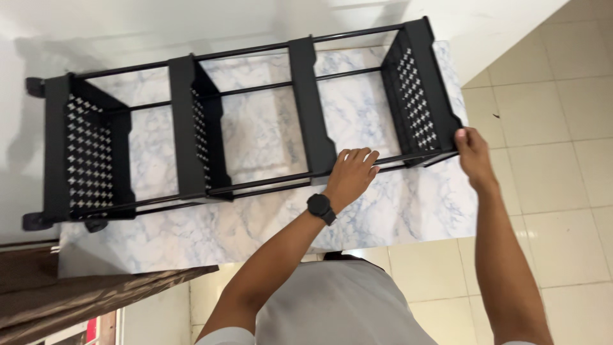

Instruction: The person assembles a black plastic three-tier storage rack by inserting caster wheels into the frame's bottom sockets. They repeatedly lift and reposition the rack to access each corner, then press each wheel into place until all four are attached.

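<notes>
Black rack lies on its side across the marble table, left hand gripping its front rod and right hand clutching its end shelf to keep it steady

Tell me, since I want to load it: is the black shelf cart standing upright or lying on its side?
On its side. The black shelf cart lies lengthwise on the marble-patterned table, castors pointing sideways, shelves on edge and empty.

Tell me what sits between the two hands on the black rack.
In the head view, only a short bare stretch of the black rack's thin front rails lies between the left hand and the right hand; marble-patterned table shows beneath.
</notes>
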